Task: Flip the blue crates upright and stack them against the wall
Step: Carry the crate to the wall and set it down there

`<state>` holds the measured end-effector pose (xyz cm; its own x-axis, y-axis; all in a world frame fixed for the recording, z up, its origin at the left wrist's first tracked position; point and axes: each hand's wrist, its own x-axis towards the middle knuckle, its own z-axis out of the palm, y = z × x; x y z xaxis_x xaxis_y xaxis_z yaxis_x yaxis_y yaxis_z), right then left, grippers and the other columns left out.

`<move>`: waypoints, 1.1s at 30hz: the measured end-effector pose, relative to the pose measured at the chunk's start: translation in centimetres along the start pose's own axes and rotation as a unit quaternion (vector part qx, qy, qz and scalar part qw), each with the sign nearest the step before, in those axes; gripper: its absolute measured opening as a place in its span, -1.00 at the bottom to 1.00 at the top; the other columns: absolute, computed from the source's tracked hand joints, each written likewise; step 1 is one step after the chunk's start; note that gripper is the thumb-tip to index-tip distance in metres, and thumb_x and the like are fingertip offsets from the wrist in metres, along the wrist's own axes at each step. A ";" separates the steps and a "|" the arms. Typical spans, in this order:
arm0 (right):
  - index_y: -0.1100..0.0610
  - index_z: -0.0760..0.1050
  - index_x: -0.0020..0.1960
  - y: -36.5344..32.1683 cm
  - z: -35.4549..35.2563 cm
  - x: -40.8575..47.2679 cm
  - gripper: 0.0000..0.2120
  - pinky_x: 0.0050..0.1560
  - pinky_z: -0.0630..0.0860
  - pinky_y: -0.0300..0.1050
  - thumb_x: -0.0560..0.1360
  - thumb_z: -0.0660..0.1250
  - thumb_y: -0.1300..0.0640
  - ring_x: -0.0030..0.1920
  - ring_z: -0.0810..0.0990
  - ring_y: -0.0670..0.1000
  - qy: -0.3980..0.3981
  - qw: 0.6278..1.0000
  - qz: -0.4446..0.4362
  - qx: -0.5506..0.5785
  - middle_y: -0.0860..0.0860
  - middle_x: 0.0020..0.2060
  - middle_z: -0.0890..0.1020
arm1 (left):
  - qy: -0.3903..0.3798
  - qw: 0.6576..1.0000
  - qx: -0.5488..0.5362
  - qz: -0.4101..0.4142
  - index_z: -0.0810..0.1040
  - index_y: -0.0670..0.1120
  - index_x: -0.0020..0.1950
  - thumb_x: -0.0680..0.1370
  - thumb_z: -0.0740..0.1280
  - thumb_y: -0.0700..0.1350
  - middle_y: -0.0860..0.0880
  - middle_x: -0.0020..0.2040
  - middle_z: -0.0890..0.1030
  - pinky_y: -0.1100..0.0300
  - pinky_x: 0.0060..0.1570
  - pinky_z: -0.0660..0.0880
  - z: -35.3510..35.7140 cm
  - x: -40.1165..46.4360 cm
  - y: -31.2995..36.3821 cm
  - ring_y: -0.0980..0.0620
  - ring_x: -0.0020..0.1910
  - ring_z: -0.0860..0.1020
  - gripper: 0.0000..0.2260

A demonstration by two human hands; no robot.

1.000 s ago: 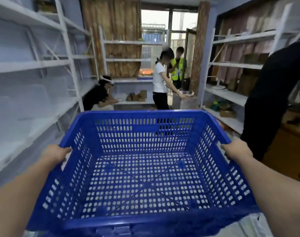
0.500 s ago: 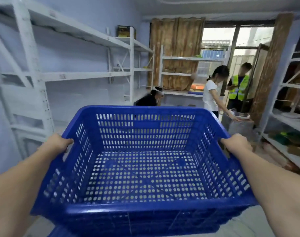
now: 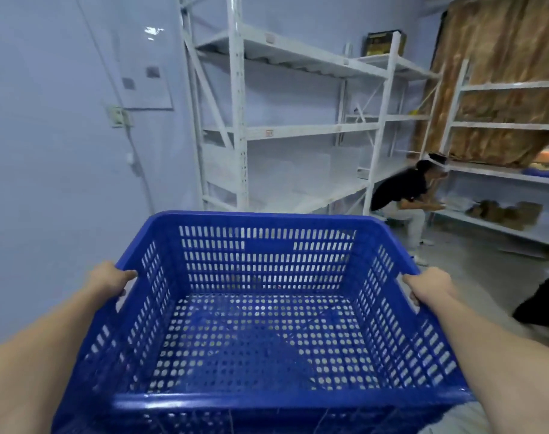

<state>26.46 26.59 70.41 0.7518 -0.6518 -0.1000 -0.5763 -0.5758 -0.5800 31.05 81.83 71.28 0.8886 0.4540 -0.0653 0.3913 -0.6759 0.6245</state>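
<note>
A blue perforated plastic crate (image 3: 267, 399) hangs upright in front of me, open side up and empty. My left hand (image 3: 109, 278) grips its left rim at the handle slot. My right hand (image 3: 429, 288) grips the right rim the same way. The crate is held off the floor. A pale blue wall (image 3: 54, 170) fills the left of the view beyond the crate. What lies under the crate is hidden, though more blue plastic shows just below its near edge.
White metal shelving (image 3: 238, 130) stands along the wall ahead. A person in a black top (image 3: 398, 189) crouches by more shelving (image 3: 498, 173) at the right. A dark-clothed leg (image 3: 545, 296) is at the far right edge. A wall socket and cable (image 3: 120, 117) hang on the left wall.
The view has swung left with the crate held in both hands. The window and standing people have left the frame, and the left wall and shelving now face me.
</note>
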 end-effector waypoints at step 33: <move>0.23 0.52 -0.32 -41.1 40.9 -18.8 -0.63 -0.22 0.44 -0.09 0.47 0.27 -0.06 -0.26 0.58 0.16 -0.174 0.956 -0.220 -0.091 0.16 -0.32 0.61 | 0.150 0.950 -0.020 -0.272 0.52 -0.25 -0.19 0.54 0.32 0.00 -0.23 -0.34 0.63 -0.01 -0.14 0.54 -24.1 15.1 -42.2 -0.21 -0.29 0.61 -0.70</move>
<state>49.11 82.67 63.06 0.9770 -0.1411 -0.1602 -0.2021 -0.8530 -0.4812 22.17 131.16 62.68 0.4465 0.8794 -0.1651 0.7586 -0.2742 0.5910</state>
